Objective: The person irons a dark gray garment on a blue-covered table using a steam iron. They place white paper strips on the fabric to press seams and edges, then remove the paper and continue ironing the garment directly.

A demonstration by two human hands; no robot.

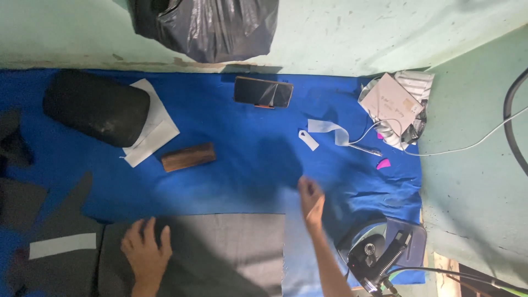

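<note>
My left hand (pixel 146 250) lies flat with fingers spread on a grey piece of fabric (pixel 220 253) at the near edge of a blue cloth (pixel 247 159). My right hand (pixel 311 202) hovers over the blue cloth just past the grey fabric's far right corner, fingers loosely curled, holding nothing. A brown wooden block (pixel 188 157) lies on the blue cloth beyond my left hand. A clothes iron (pixel 379 250) rests by my right forearm.
A black rounded pad (pixel 96 107) sits on white paper (pixel 157 129) at the far left. A phone (pixel 263 92), white strips (pixel 329 131), a pen (pixel 364 149), pink chalk (pixel 383 163), a packet pile (pixel 397 104) and a black plastic bag (pixel 206 25) lie further back.
</note>
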